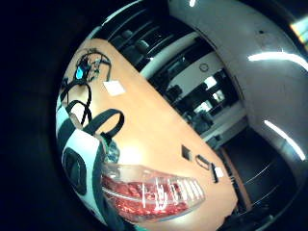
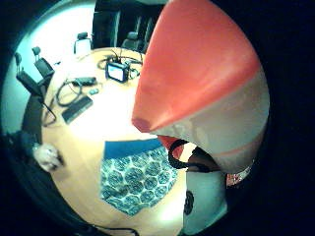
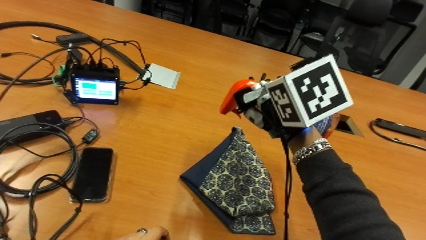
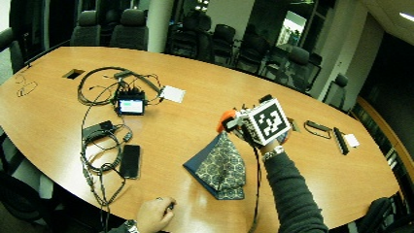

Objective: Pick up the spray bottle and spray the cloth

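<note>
My gloved right hand (image 3: 265,119) grips a spray bottle (image 3: 233,98) with an orange head, held up off the wooden table (image 3: 174,122). The orange head points left, just above the peak of the cloth (image 3: 238,186). That cloth is dark blue with a pale medallion pattern and lies folded in a triangle on the table. In the thumb side view the orange head (image 2: 197,73) fills the picture, with the cloth (image 2: 135,179) below it. The little finger side view shows the bottle's clear body (image 1: 150,193) with red liquid. From the wide view, hand (image 4: 249,132), bottle (image 4: 226,118) and cloth (image 4: 220,168) sit mid-table.
A small lit screen device (image 3: 95,90) with several cables stands at the left, a white card (image 3: 162,76) beside it. A black phone (image 3: 93,173) lies at the near left. A bare hand (image 3: 143,233) rests at the front edge. A black bar (image 3: 399,129) lies far right.
</note>
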### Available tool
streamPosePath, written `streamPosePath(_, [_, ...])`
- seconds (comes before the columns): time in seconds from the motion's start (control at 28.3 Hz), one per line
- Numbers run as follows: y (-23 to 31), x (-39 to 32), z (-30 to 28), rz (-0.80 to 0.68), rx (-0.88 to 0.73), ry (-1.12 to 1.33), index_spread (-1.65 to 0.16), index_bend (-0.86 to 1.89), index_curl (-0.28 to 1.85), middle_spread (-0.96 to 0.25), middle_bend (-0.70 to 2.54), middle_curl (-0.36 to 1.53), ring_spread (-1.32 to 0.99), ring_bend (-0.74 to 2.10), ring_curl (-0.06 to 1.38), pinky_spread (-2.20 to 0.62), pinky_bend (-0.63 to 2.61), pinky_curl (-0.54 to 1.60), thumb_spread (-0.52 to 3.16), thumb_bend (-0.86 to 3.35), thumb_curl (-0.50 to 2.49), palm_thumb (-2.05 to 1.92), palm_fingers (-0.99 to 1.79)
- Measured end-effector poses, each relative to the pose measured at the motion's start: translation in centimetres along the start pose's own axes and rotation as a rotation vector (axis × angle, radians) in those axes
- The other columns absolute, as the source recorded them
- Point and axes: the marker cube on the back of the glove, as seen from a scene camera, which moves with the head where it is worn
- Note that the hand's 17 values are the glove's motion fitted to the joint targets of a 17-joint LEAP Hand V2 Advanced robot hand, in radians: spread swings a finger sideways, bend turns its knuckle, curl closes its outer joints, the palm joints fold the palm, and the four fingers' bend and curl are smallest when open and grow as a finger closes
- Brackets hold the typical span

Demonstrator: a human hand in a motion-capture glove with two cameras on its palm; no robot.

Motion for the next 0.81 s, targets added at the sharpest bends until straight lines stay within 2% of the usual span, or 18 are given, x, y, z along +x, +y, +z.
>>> streamPosePath(0.39, [-4.3, -2.3, -2.4, 0.281, 0.148, -0.527, -0.29, 0.2, 0.59, -0.22, 0.59, 0.52, -0.23, 0.71, 0.47, -0.34, 0.54, 0.42, 0.57, -0.03, 0.75, 0.87, 1.38])
streamPosePath(0.6, [-3.3, -1.9, 0.1, 0.483, 0.191, -0.75, -0.3, 0.19, 0.59, -0.22, 0.59, 0.52, -0.23, 0.7, 0.47, -0.34, 0.54, 0.42, 0.58, -0.03, 0.75, 0.87, 1.38])
streamPosePath(0.81, [-2.0, -3.5, 4.0, 0.659, 0.17, -0.888, -0.29, 0.19, 0.58, -0.22, 0.58, 0.52, -0.22, 0.7, 0.47, -0.34, 0.54, 0.42, 0.59, -0.03, 0.75, 0.87, 1.37])
